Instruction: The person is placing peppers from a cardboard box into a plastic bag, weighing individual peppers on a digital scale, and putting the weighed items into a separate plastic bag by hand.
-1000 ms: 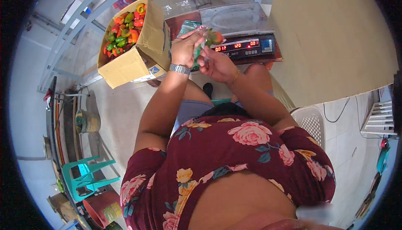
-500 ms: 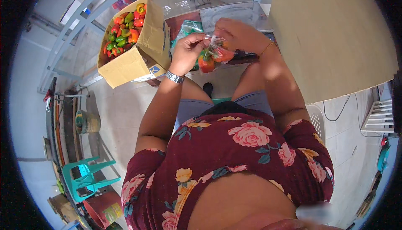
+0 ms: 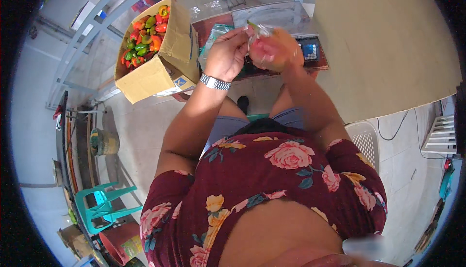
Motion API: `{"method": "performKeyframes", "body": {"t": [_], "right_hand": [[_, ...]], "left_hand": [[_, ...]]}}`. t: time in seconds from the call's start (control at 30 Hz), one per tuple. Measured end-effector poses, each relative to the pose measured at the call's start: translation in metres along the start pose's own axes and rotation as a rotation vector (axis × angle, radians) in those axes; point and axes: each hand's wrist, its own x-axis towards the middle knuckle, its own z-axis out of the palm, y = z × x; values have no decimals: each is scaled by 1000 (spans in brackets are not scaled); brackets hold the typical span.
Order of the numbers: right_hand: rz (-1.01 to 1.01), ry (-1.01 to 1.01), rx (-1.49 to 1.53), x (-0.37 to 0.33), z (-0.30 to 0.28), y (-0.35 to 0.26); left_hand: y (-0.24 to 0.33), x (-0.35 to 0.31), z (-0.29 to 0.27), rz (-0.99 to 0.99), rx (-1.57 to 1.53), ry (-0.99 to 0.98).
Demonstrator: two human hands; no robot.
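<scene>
A clear plastic bag of red and orange bell peppers [image 3: 262, 46] hangs between my hands, blurred, with a green stem showing at its top. My left hand [image 3: 227, 55], a metal watch on its wrist, is closed in a pinch on the bag's gathered neck. Against the bag's other side is my right hand [image 3: 286, 53]; motion smears its fingers, so their grip cannot be made out. Just beyond my left hand lies a pack of green-printed clear plastic bags [image 3: 213, 36]. To the left, an open cardboard box [image 3: 182, 38] holds many red, green and orange bell peppers [image 3: 145, 36].
Under my hands stands a scale with a metal plate [image 3: 272, 17] and a keypad [image 3: 309, 50] on a reddish table [image 3: 318, 64]. A large brown board [image 3: 383, 43] fills the right. A teal plastic chair [image 3: 102, 206], a red bucket [image 3: 116, 242] and a white basket [image 3: 364, 140] stand around me.
The bag of peppers has swung up and right, from hanging below my hands. My right hand has dropped lower and turned, uncovering the keypad. My left hand has shifted slightly right.
</scene>
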Motion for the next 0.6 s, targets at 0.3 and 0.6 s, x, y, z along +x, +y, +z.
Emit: {"method": "performKeyframes", "body": {"t": [0.3, 0.6], "right_hand": [[-269, -237, 643, 48, -20, 95], [-801, 349, -1686, 27, -8, 38]], "left_hand": [[-21, 22, -22, 27, 390, 461], [-25, 8, -66, 211, 1032, 369]]}}
